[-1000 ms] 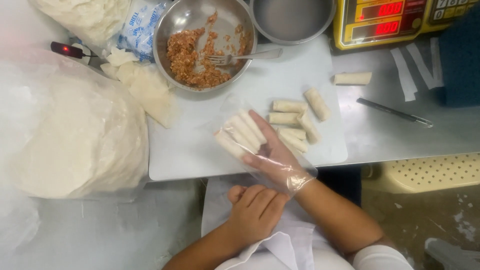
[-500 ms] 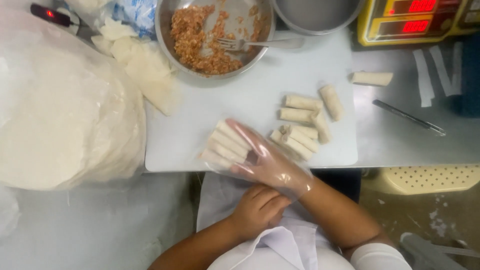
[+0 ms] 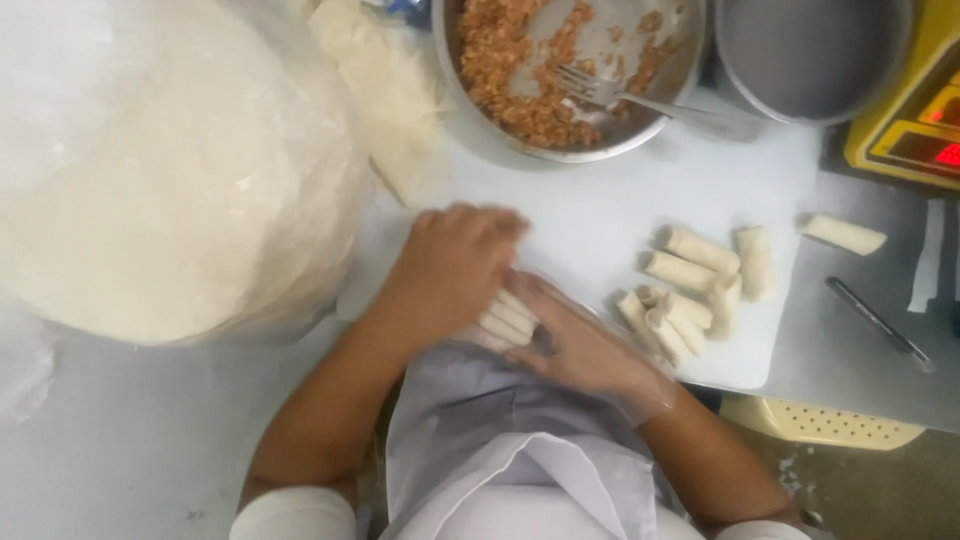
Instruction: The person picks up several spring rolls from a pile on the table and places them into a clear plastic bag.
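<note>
My left hand [image 3: 450, 265] lies palm-down with fingers loosely curled over the small batch of rolls [image 3: 508, 318] at the near edge of the white board [image 3: 600, 205]. My right hand [image 3: 580, 345], in a clear glove, has its fingers flattened against the same batch from the right, not clenched. Another pile of rolls [image 3: 690, 285] lies to the right; a metal bowl of filling [image 3: 560, 70] with a fork [image 3: 620, 95] sits beyond.

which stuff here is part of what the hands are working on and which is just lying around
In use:
- left hand and gloved right hand on a row of small rolls
- white board
- finished rolls
- bowl of filling with fork
- wrapper stack

Lying about:
- empty pan
- yellow scale
- dark pen
</note>
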